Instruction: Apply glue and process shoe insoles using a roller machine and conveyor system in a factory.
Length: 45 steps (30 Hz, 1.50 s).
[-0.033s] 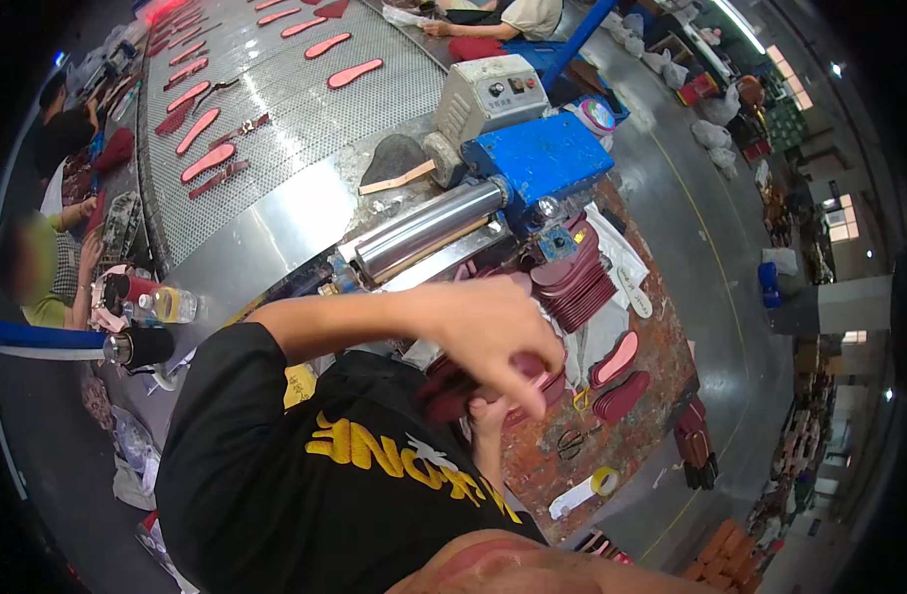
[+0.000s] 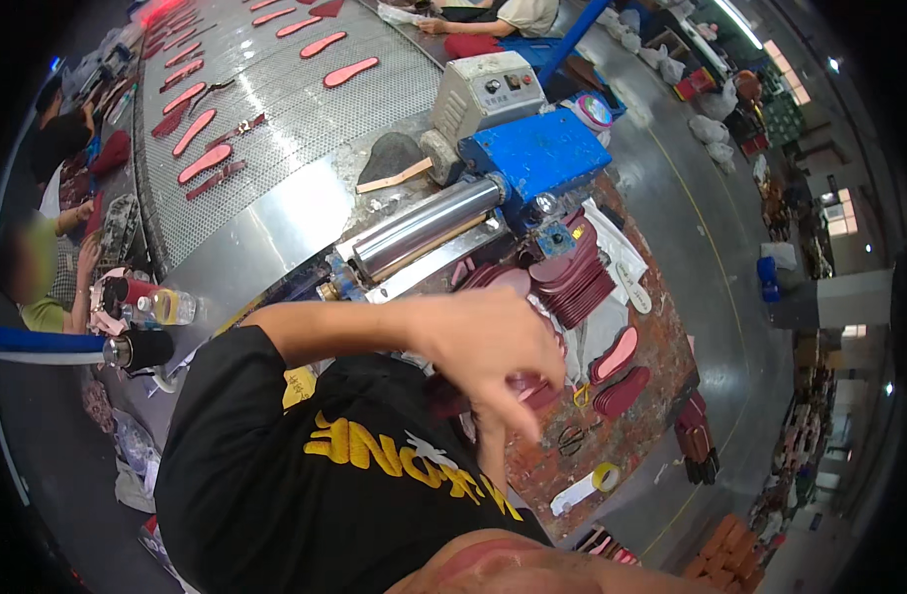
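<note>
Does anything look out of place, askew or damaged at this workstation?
No spill stands out. The worktable is blotchy and worn, and the larger run of dark red sole pieces near the blue machine is fanned out rather than squared up, unlike the small stack near the scissors.

Wide fisheye view, head-worn, looking down, workbench near
</note>
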Tool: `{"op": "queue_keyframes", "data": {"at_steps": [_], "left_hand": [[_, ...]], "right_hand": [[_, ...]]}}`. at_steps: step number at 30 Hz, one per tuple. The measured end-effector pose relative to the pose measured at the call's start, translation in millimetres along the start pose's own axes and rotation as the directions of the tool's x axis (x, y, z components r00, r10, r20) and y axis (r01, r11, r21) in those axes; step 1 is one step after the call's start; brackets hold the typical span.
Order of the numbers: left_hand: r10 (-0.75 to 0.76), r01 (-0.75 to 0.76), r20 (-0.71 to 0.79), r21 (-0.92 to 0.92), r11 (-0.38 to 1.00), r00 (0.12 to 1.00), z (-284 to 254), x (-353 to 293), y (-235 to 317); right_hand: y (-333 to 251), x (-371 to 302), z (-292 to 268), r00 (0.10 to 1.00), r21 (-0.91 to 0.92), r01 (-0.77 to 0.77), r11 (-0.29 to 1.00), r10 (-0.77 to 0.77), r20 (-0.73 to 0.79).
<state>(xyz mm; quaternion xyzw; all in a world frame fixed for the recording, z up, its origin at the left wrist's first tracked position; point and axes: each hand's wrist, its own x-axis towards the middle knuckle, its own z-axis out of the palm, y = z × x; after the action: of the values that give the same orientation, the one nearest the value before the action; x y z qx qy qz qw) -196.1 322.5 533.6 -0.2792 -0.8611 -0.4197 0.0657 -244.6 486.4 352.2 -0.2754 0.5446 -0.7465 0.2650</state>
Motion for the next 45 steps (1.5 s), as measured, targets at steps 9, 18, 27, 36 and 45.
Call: {"op": "queue_keyframes", "data": {"at_steps": [9, 18, 27, 36, 45], "left_hand": [[0.357, -0.35, -0.102, 0.075, 0.934, 0.929, 29.0, -7.9, 39.7], [-0.59, 0.608, 0.648, 0.238, 0.758, 0.481, 88.3, -72.0, -62.2], [-0.664, 0.819, 0.52, -0.131, 0.559, 0.537, 112.9, -121.1, -67.7], [-0.619, 0.739, 0.469, -0.116, 0.663, 0.629, 118.0, -99.5, -69.6], [-0.678, 0.663, 0.126, -0.398, 0.634, 0.724, 10.0, -50.6, -73.9]], "right_hand": [[-79.4, 51.6, 13.2, 0.997, -0.346, -0.078, 0.935, 0.068, -0.043], [-49.1, -4.1, -26.3, 0.68, -0.651, -0.145, 0.745, 0.553, 0.481], [-18.8, -51.1, -52.1, 0.908, -0.16, -0.312, 0.936, 0.344, 0.239], [-120.1, 2.8, -7.7, 0.808, -0.233, 0.301, 0.925, -0.118, 0.577], [-245.1, -10.9, -25.2, 0.592, -0.103, 0.806, 0.583, -0.793, 0.145]]}}
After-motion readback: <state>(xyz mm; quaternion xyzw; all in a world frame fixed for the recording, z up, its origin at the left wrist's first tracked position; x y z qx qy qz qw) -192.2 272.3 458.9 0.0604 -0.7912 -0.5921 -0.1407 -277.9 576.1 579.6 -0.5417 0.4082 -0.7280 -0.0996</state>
